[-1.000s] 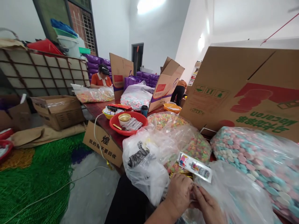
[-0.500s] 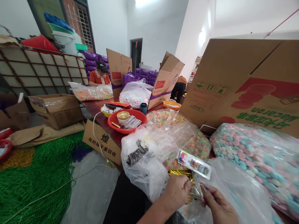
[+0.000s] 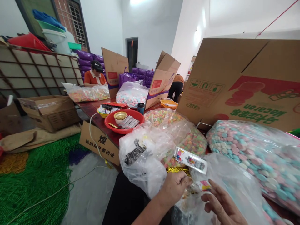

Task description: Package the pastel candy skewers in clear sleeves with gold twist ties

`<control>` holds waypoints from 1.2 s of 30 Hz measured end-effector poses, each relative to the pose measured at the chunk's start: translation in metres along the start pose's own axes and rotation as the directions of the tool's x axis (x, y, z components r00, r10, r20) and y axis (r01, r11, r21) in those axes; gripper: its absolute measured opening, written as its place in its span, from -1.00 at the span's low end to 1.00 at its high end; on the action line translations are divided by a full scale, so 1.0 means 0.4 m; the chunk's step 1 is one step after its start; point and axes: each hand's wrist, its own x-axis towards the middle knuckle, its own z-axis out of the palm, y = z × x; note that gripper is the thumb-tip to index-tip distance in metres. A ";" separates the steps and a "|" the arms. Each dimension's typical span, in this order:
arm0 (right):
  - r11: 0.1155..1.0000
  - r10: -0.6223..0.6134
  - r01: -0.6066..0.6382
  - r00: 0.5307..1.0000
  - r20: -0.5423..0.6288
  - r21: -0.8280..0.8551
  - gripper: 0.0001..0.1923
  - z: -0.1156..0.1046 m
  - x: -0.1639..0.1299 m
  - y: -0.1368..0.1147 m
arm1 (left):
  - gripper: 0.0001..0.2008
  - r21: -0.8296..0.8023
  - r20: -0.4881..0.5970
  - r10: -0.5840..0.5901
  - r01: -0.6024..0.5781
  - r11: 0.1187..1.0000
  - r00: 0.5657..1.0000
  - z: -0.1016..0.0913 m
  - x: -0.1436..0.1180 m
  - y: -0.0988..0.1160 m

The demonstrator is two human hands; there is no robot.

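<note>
My left hand (image 3: 174, 187) is closed on the top of a small clear packet (image 3: 191, 191) holding bits of gold and colour. My right hand (image 3: 222, 204) pinches a small colourful label (image 3: 204, 185) at the packet's right edge. Just above them a printed header card (image 3: 191, 160) lies on a clear bag. A big clear bag of multicoloured sweets (image 3: 189, 142) and another of pastel pink and blue sweets (image 3: 253, 156) sit beyond my hands. Gold foil (image 3: 178, 169) shows under the card.
A clear bag with dark strips (image 3: 140, 156) sits left of my hands. A red basin (image 3: 124, 120) with a gold cup stands on the table. Large cardboard boxes (image 3: 234, 81) rise behind. Two other people (image 3: 93, 76) work farther back. Green netting (image 3: 35, 178) covers the floor.
My hands have drawn slightly apart; the right hand has slid right and down, now showing the small colourful label. The view has shifted a little to the right.
</note>
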 end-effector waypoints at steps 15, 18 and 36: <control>0.899 -0.290 0.311 0.950 0.116 -0.309 -0.59 -0.083 -0.121 -0.034 | -0.59 0.105 0.385 0.137 -0.191 0.976 0.913 0.055 -0.028 0.048; 0.908 -0.327 0.328 0.944 0.050 -0.259 -0.64 -0.087 -0.135 -0.009 | -0.61 0.071 0.357 0.090 -0.123 0.990 0.930 0.078 -0.039 0.052; 0.997 -0.043 0.024 0.955 -0.292 -0.070 -0.60 -0.292 -0.190 0.059 | -0.68 -0.012 0.351 0.068 -0.069 0.998 0.934 0.154 -0.024 0.034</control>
